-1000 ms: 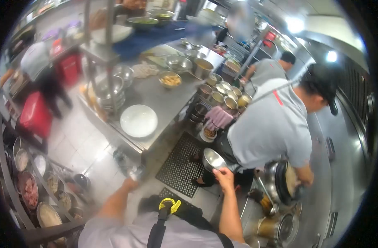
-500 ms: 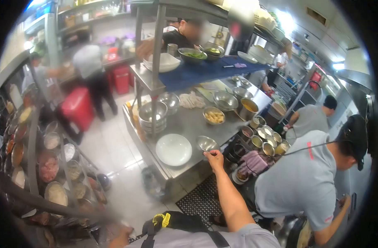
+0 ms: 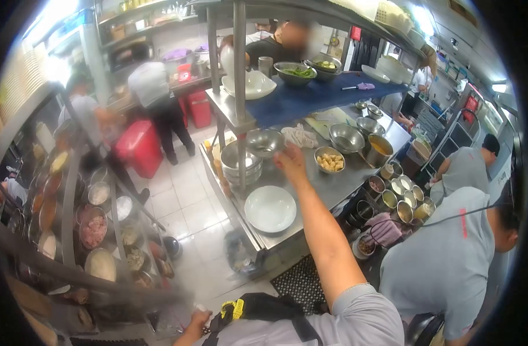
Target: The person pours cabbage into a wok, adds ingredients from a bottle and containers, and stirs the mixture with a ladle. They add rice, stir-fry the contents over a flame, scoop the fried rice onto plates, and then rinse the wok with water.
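My right hand (image 3: 290, 162) reaches across the steel counter, its fingers at the near right rim of a shiny metal bowl (image 3: 265, 142). Beside that bowl, to the left, is a stack of metal bowls (image 3: 239, 164). In front of the stack lies a wide white plate-like bowl (image 3: 270, 209). A small metal bowl of pale yellow chunks (image 3: 331, 161) stands right of my hand. Low at my left side, my left hand (image 3: 199, 319) is closed around something white, perhaps a cloth; it is small and partly blurred.
A shelf with a blue cloth (image 3: 327, 98) stands above the counter (image 3: 310, 187). Pots of sauces (image 3: 405, 196) sit at its right. A co-worker in grey (image 3: 442, 248) bends close on my right. A rack of ingredient bowls (image 3: 94, 228) is at left; a red bin (image 3: 140, 149) stands behind.
My right hand has moved the metal bowl from the counter's front edge farther in, to beside the stacked bowls. My view has shifted, and my left hand shows more clearly.
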The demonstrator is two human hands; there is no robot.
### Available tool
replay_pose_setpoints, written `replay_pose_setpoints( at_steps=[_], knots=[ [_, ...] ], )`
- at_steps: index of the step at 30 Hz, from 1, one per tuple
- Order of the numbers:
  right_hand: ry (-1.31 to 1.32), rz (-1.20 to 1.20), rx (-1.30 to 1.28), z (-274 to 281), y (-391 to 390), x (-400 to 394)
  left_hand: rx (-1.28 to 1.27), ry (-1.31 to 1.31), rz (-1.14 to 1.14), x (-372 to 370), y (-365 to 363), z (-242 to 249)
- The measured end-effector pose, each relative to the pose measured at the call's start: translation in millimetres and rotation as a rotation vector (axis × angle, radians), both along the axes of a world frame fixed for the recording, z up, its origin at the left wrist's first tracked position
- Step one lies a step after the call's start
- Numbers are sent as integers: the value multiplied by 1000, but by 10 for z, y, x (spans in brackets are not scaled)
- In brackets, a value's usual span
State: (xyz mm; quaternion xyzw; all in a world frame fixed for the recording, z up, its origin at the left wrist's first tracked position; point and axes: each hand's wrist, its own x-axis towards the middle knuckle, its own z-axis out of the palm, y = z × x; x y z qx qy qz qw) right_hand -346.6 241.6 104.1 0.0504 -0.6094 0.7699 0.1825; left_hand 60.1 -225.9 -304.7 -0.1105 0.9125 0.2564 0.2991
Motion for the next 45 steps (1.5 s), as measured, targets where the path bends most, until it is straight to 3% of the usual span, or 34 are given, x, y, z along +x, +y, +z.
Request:
replay_pose_setpoints(
  at_steps=[3,6,10,13,17,20,23,26,29,32,37,40,43,45],
  knots=[
    [-165,-142,-24,-42,-60,483,17,-154,-133,-259,-37,236],
    [-253,-104,45,-749,-35,1428,53,-411,152,-509,16,284],
    [-634,-135,-15,-1496,-349,3328,389,-268,-606,-1142,-377,-142],
    [-905,-365,-80,-1752,-679,4474,258,-431,-631,-1552,-147,12],
    [-841,-593,-165,-2008,-1094,5260,137,-468,-696,-1946,376,268],
    [-755,-788,-30,-1447,-1324,5537,100,-435,-810,-2079,731,480],
    [-550,-974,31,-1452,-1641,5890,70,-400,-940,-2001,935,667],
    [-703,-1065,99,-1210,-2111,6404,34,-382,-1097,-1847,979,811],
    [-687,-1100,82,-1368,-2706,7016,-6,-354,-1296,-1705,981,969],
    [-748,-1209,51,-1605,-3398,7488,-40,-321,-1549,-1387,1244,1125],
    [-897,-1538,-83,-1639,-4482,8333,95,-221,-1976,-104,2602,1614],
    [-979,-1729,-251,-1697,-4991,8604,420,-120,-2213,1059,3639,2417],
    [-1097,-1859,-351,-1622,-5396,8758,847,-45,-2377,2368,4539,3517],
    [-944,-2008,-561,-1714,-5680,8804,1154,-18,-2400,3166,4996,4351]
  ],
)
